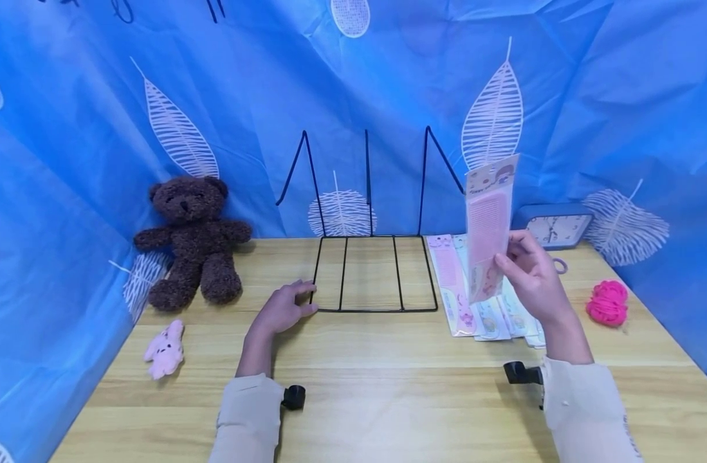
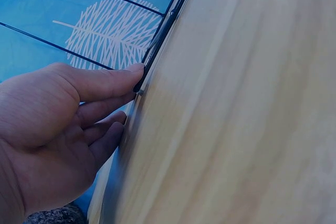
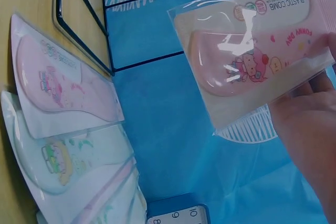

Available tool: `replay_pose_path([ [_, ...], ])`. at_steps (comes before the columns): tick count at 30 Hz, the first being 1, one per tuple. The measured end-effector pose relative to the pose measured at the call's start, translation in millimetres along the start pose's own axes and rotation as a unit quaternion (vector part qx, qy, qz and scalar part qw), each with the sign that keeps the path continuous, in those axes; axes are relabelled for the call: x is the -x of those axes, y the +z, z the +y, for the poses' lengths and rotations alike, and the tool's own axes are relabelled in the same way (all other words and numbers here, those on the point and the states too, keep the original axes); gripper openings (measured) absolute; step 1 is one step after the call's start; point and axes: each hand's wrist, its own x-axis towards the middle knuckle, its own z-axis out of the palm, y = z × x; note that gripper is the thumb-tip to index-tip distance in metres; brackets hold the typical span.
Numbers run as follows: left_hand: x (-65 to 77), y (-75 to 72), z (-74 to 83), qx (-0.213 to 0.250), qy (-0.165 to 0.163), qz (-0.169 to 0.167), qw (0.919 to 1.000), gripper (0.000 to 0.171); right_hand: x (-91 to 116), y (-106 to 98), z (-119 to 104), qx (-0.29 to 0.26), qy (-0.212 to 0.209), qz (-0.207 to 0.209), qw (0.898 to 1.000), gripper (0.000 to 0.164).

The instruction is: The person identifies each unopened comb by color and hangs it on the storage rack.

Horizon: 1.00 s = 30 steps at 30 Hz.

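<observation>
My right hand [image 1: 534, 278] holds up a pink plastic comb [image 1: 487, 225] in a clear packet, pinched between thumb and fingers along one edge. In the right wrist view the packet [image 3: 231, 72] shows its printed label and cartoon handle. To the left, my left hand [image 1: 280, 310] pinches the near left corner of a black wire rack [image 1: 372, 311]. The left wrist view has the thumb [image 2: 113, 81] against the wire, with the fingers below it. The rack's base lies on the table, and its bent prongs rise at the back.
Several packaged combs [image 1: 454, 289] lie overlapping right of the rack. Behind them stands a blue clock [image 1: 552, 226], with a pink bundle [image 1: 608, 303] farther right. A brown teddy bear [image 1: 193, 241] and a small pink plush [image 1: 165, 350] occupy the left. Blue cloth [image 1: 399, 77] hangs behind.
</observation>
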Motion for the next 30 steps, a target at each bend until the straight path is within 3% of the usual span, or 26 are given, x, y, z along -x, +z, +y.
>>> replay_pose_path([
  [9,0.7,-1.2,1.0,0.001,0.002,0.002,1.0000,0.049,2.4,0.5,-7.0,0.078,0.045,0.013,0.996,0.026],
  [18,0.6,-2.1,1.8,-0.003,0.017,0.003,0.9999,0.048,3.8,-2.1,-4.1,0.085,0.047,0.011,0.995,0.025],
  [30,1.3,-2.1,3.5,0.003,0.005,-0.001,1.0000,0.049,8.8,-12.2,0.6,0.129,0.074,-0.020,0.989,0.021],
])
